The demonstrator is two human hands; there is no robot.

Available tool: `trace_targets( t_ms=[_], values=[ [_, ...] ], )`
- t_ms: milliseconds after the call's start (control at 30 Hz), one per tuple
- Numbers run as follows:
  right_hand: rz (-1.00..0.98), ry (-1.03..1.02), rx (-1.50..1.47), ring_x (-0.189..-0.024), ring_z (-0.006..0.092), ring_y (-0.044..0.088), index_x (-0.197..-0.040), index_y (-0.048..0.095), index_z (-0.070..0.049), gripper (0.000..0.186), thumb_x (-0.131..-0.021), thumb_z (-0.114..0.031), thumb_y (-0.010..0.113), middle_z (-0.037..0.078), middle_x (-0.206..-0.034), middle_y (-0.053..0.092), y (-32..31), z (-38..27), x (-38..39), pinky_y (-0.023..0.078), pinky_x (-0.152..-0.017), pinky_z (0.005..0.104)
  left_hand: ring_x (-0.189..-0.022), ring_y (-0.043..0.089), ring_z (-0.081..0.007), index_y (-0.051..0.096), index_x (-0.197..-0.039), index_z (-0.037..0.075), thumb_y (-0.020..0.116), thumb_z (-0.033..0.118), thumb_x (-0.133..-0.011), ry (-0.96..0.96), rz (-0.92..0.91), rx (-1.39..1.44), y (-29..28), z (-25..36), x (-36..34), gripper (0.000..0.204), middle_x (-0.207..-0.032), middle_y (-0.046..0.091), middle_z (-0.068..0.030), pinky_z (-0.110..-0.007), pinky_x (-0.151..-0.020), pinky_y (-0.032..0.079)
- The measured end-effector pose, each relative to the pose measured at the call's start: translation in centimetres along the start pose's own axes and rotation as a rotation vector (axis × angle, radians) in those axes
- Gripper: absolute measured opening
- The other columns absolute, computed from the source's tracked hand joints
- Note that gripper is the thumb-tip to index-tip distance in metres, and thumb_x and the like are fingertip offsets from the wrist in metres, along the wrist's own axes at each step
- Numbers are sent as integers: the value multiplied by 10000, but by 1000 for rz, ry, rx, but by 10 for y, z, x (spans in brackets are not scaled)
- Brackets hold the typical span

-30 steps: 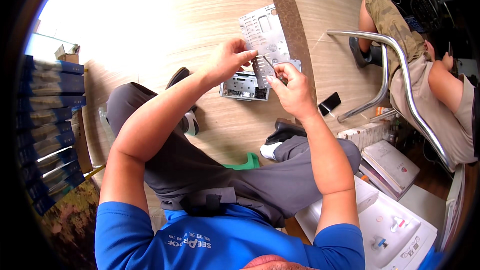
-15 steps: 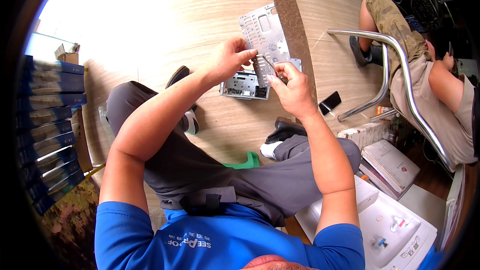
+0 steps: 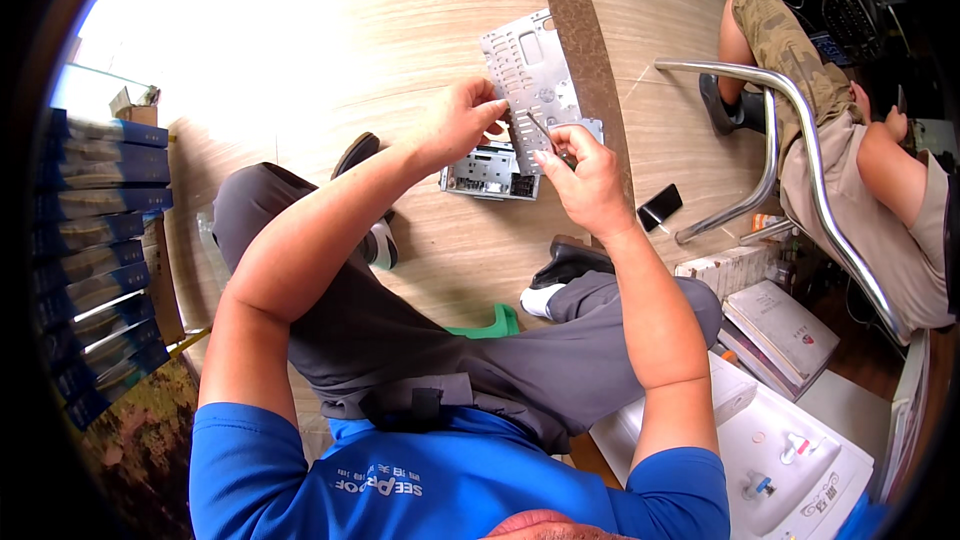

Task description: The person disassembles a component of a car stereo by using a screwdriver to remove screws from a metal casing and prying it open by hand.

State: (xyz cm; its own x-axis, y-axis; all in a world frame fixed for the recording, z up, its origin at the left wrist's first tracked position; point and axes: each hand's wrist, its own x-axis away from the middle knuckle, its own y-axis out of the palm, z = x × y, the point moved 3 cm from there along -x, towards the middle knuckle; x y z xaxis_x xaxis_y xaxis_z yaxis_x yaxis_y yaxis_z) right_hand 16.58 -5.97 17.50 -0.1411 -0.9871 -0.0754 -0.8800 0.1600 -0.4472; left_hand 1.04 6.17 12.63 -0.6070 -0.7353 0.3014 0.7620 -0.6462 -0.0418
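Note:
My left hand [image 3: 468, 118] is closed at the left edge of a perforated silver metal plate [image 3: 547, 60], thumb and fingers gripping it. My right hand [image 3: 585, 178] grips a thin tool with a metal shaft [image 3: 537, 121], apparently a screwdriver, its tip against the plate's slotted lower part; my thumb rests near that edge. Just below the plate sits an open metal chassis [image 3: 480, 178] on the floor, with dark components inside, partly covered by plate and hands. The handle of the tool is mostly hidden in my fingers.
Another person's leg [image 3: 760, 25] and chrome tubular chair frame [image 3: 820, 180] are at right, beside a black phone [image 3: 660, 205]. Stacked blue boxes [image 3: 100, 200] stand left. A white basin [image 3: 730, 450] and books [image 3: 780, 330] lie lower right. A green object [image 3: 500, 320] is beyond my knees.
My left thumb has shifted slightly left along with its fingers, and the plate's upper part sits slightly further right. My right hand has barely moved.

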Motion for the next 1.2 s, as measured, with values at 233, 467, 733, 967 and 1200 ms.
trace_targets(
  t_ms=[233,467,733,967,1200],
  values=[
    [-2,0,-10,-777,188,684,-985,610,31,178,-845,-53,682,140,-849,699,1,-1,2,532,-706,310,-834,659,-137,608,-1036,-18,544,190,-973,-20,-2,-3,1,1,3,227,-973,699,-89,-292,-685,545],
    [0,1,1,-771,176,679,-991,609,30,179,-849,-52,679,140,-845,698,-1,-6,1,529,-706,307,-816,649,-138,614,-1041,-12,547,240,-982,-35,9,35,1,2,2,267,-954,698,-80,-289,-680,541],
    [-13,8,0,-768,182,672,-1013,605,31,197,-857,-70,673,144,-845,692,-1,-1,3,525,-707,311,-850,650,-165,587,-1084,20,509,335,-1011,-109,-12,123,2,6,3,332,-972,655,-83,-310,-698,556],
    [-23,1,0,-775,194,673,-1021,608,24,199,-862,-80,667,148,-852,689,0,-1,2,524,-711,318,-837,655,-158,585,-1086,29,501,357,-1011,-112,-7,170,0,11,6,346,-964,656,-77,-300,-643,562],
    [-30,-34,35,-766,203,671,-1007,606,21,187,-859,-75,670,137,-839,683,3,-8,1,521,-706,317,-740,630,-138,591,-1049,36,573,374,-973,-100,21,403,-7,17,9,347,-861,634,-46,-287,-533,562]
  ],
)
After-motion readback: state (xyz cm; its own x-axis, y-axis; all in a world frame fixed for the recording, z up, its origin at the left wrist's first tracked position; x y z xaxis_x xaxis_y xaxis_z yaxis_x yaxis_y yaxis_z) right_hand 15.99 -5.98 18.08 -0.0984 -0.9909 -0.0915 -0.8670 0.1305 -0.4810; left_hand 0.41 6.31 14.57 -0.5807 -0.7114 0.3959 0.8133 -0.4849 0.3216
